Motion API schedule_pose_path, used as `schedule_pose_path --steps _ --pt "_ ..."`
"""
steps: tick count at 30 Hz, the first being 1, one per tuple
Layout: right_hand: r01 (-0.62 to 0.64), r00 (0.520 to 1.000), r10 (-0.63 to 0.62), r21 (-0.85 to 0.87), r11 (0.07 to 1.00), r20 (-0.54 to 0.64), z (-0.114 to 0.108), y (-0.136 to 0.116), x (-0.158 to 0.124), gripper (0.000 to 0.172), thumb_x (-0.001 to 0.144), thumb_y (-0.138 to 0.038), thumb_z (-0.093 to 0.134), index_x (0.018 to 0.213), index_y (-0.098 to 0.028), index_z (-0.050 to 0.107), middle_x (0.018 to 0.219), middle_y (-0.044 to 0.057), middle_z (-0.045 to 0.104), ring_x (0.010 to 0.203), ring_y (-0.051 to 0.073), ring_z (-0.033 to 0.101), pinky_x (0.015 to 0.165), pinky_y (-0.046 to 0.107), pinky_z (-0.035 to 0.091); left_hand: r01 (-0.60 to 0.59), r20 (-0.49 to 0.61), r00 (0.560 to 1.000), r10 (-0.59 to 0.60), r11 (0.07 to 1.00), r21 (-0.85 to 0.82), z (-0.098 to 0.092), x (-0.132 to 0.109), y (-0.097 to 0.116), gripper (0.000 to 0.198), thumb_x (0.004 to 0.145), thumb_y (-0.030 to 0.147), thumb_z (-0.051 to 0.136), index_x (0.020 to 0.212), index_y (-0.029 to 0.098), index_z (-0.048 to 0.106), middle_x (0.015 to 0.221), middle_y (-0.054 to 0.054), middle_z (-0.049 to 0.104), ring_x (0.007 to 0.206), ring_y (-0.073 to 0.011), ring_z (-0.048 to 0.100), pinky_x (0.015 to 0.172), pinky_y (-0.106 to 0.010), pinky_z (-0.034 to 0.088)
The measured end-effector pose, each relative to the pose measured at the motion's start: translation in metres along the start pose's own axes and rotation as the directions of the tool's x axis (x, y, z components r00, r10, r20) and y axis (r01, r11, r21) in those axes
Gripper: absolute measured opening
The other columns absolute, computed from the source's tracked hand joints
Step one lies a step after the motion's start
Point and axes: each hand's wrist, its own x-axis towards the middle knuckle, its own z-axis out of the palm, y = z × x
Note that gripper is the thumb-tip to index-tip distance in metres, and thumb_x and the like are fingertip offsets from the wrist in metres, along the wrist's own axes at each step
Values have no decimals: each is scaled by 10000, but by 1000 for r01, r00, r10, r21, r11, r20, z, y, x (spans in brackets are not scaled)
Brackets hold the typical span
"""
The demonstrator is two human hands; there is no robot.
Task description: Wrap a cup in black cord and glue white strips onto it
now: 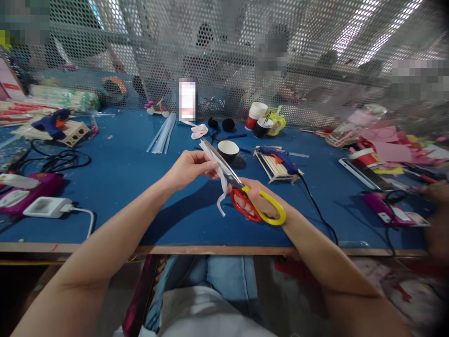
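Observation:
My right hand [250,189] grips a pair of scissors [268,208] with one red and one yellow handle loop. Its blades point up and to the left, toward my left hand [196,166]. Between the thumb and fingers of that left hand is a thin whitish strip [221,187], which runs along the blades and dangles below them in a curl. Whether the blades are parted around the strip I cannot tell. Just beyond the scissors stands a small bowl [228,150], black outside and white inside.
A blue glue gun [280,157] rests on a small wooden rack at right, its cord trailing to the table edge. Clear glue sticks [162,135], a lit phone [187,100] and paper cups [257,114] stand or lie behind. Purple power strips [31,189] lie left and right. Someone's blurred hand [437,194] is at far right.

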Motion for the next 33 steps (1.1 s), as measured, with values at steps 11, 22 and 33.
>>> schedule_pose_path --steps 11,22,33 --pt "-30 999 30 15 999 -30 0 -3 -3 623 676 -702 527 1024 -186 501 616 -47 446 410 49 362 350 179 338 -71 -121 991 62 995 -73 -3 5 2 283 647 359 754 698 103 644 638 -17 656 558 -105 616 579 -253 539" --pt "-166 959 28 -478 862 -282 -21 -9 -11 489 751 -610 545 1003 -191 556 615 -24 507 447 94 436 423 224 355 -105 -327 936 131 990 94 -26 11 12 153 689 257 705 762 126 675 670 -18 653 586 -109 612 564 -239 536" --pt "-316 945 193 -894 317 -266 -26 -8 -25 327 805 -339 543 1093 -185 530 925 101 666 825 247 636 638 285 418 -206 -621 720 311 949 237 -76 22 26 70 758 255 638 737 189 644 543 43 540 404 -55 484 430 -196 419"
